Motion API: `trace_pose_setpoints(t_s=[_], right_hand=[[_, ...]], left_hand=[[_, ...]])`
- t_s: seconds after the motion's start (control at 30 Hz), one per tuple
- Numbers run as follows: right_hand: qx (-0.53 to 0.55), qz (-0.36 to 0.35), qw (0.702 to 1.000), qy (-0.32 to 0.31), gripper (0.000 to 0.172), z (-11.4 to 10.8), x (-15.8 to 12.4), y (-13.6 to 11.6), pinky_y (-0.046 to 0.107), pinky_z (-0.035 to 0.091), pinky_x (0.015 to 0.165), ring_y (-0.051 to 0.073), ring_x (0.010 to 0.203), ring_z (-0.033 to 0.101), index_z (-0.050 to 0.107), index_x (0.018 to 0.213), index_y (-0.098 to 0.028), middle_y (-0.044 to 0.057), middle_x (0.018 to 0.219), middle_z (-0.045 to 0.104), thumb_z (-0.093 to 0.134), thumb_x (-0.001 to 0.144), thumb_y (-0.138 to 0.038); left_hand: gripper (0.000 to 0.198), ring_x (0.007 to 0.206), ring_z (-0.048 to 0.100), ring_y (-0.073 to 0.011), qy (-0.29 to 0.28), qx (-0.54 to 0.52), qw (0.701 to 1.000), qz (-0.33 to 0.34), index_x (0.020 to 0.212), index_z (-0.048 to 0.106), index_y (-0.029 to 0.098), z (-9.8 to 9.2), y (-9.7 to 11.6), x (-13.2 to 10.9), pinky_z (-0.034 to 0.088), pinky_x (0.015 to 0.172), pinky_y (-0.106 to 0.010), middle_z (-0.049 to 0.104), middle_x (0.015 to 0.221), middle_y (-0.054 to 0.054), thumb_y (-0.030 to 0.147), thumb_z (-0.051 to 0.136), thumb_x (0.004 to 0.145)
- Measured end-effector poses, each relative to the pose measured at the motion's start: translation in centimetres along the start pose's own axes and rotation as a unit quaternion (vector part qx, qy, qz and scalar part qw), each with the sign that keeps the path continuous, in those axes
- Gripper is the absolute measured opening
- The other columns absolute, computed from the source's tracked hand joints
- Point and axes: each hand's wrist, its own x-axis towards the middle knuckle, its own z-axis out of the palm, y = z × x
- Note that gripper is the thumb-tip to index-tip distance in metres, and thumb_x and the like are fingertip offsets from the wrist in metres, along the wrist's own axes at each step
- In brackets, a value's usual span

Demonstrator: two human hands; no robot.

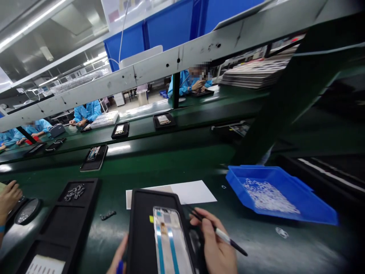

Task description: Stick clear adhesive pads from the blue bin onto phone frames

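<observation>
A black tray [142, 224] lies tilted in front of me and carries a phone frame [176, 243] with two blue strips and a silvery surface. A small yellow tab shows at the frame's upper left. My left hand [118, 257] grips the tray's left edge; only part of it shows, beside a blue object I cannot make out. At the tray's right side, my right hand [216, 243] is closed around slim black-and-white tweezers [224, 236], their dark tips pointing up and left toward the tray. White paper [194, 193] lies behind the tray.
A blue bin [316, 207] of white rings stands right, with loose rings [281, 232] nearby. A black compartment tray [61, 220] holds small dark parts. Trays with phones [94, 158] sit on the line beyond. A co-worker's hand [10, 199] is at far left; a slanted green post [273, 114] stands right.
</observation>
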Motion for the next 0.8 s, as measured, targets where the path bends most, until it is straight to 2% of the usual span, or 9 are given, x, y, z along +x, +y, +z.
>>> trace_pose_setpoints(t_s=[0.1, 0.17, 0.27, 0.37, 0.43, 0.5, 0.6, 0.7, 0.8], right_hand=[[-0.013, -0.024, 0.998, 0.059, 0.045, -0.5, 1.4, -0.5, 0.04, 0.051, 0.084, 0.024, 0.081, 0.063, 0.062, 0.101, -0.021, 0.004, 0.074, 0.064, 0.051, 0.086, -0.062], [-0.02, -0.027, 0.997, 0.066, 0.046, -0.5, 1.9, -0.4, 0.039, 0.052, 0.078, 0.023, 0.075, 0.062, 0.063, 0.1, -0.021, 0.004, 0.075, 0.063, 0.052, 0.085, -0.063], [-0.023, -0.03, 0.998, 0.046, 0.045, -0.3, 2.1, 0.2, 0.037, 0.052, 0.071, 0.02, 0.068, 0.059, 0.064, 0.099, -0.021, 0.005, 0.08, 0.063, 0.052, 0.084, -0.062], [-0.04, -0.032, 0.998, 0.023, 0.046, 0.0, 2.0, 0.6, 0.036, 0.052, 0.068, 0.02, 0.067, 0.058, 0.065, 0.098, -0.02, 0.005, 0.082, 0.063, 0.053, 0.083, -0.063], [-0.057, -0.02, 0.998, 0.01, 0.047, 0.0, 2.0, 0.9, 0.035, 0.052, 0.066, 0.02, 0.066, 0.057, 0.065, 0.098, -0.021, 0.005, 0.078, 0.062, 0.053, 0.083, -0.064], [-0.071, -0.004, 0.997, 0.001, 0.048, 0.1, 2.1, 1.2, 0.035, 0.052, 0.065, 0.019, 0.064, 0.057, 0.066, 0.097, -0.021, 0.004, 0.075, 0.061, 0.052, 0.083, -0.065], [-0.084, 0.007, 0.996, -0.017, 0.049, 0.3, 2.4, 1.8, 0.034, 0.052, 0.063, 0.019, 0.062, 0.057, 0.067, 0.095, -0.022, 0.003, 0.072, 0.061, 0.052, 0.081, -0.067], [-0.094, -0.006, 0.995, -0.034, 0.048, 0.6, 2.5, 2.3, 0.032, 0.052, 0.061, 0.019, 0.061, 0.057, 0.068, 0.093, -0.023, 0.003, 0.071, 0.062, 0.052, 0.082, -0.066], [-0.093, -0.024, 0.995, -0.029, 0.045, 0.8, 2.6, 2.3, 0.031, 0.052, 0.059, 0.018, 0.059, 0.058, 0.07, 0.092, -0.023, 0.003, 0.069, 0.062, 0.053, 0.083, -0.063]], left_hand=[[0.073, 0.124, 0.058, -0.0288, -0.038, -0.058, 0.998, -0.002, 0.15, 0.036, 0.023, -0.3, 2.5, 4.9, 0.053, 0.1, -0.042, 0.063, 0.131, -0.011, 0.052, 0.058, 0.086], [0.071, 0.109, 0.067, -0.0248, -0.056, -0.095, 0.993, -0.052, 0.152, 0.028, 0.017, 0.0, 5.1, 9.8, 0.057, 0.093, -0.038, 0.069, 0.118, -0.013, 0.045, 0.054, 0.092], [0.06, 0.094, 0.07, -0.0189, -0.021, -0.002, 0.996, -0.085, 0.15, 0.03, 0.013, 1.4, 8.3, 17.9, 0.058, 0.079, -0.027, 0.072, 0.107, -0.012, 0.035, 0.05, 0.098], [0.055, 0.081, 0.07, -0.0187, 0.005, 0.073, 0.992, -0.107, 0.145, 0.038, 0.012, 2.1, 8.8, 24.7, 0.058, 0.072, -0.031, 0.07, 0.1, -0.012, 0.038, 0.05, 0.098], [0.047, 0.083, 0.069, -0.0186, 0.026, 0.134, 0.984, -0.117, 0.135, 0.049, 0.014, 1.2, 7.8, 27.8, 0.058, 0.074, -0.036, 0.068, 0.105, -0.011, 0.041, 0.052, 0.098], [0.04, 0.095, 0.066, -0.0206, 0.052, 0.207, 0.969, -0.122, 0.127, 0.055, 0.016, -0.9, 6.2, 29.6, 0.057, 0.082, -0.041, 0.064, 0.115, -0.01, 0.041, 0.055, 0.096], [0.038, 0.113, 0.059, -0.0258, 0.089, 0.326, 0.93, -0.143, 0.125, 0.056, 0.017, -5.1, 3.9, 30.5, 0.052, 0.094, -0.048, 0.056, 0.13, -0.011, 0.035, 0.061, 0.093], [0.038, 0.115, 0.058, -0.0268, 0.101, 0.417, 0.886, -0.176, 0.126, 0.056, 0.016, -8.5, 2.0, 30.5, 0.051, 0.095, -0.049, 0.055, 0.131, -0.012, 0.033, 0.062, 0.092], [0.037, 0.112, 0.059, -0.0258, 0.093, 0.473, 0.855, -0.19, 0.124, 0.057, 0.015, -10.3, 0.8, 30.7, 0.052, 0.093, -0.048, 0.057, 0.128, -0.012, 0.033, 0.062, 0.092]])
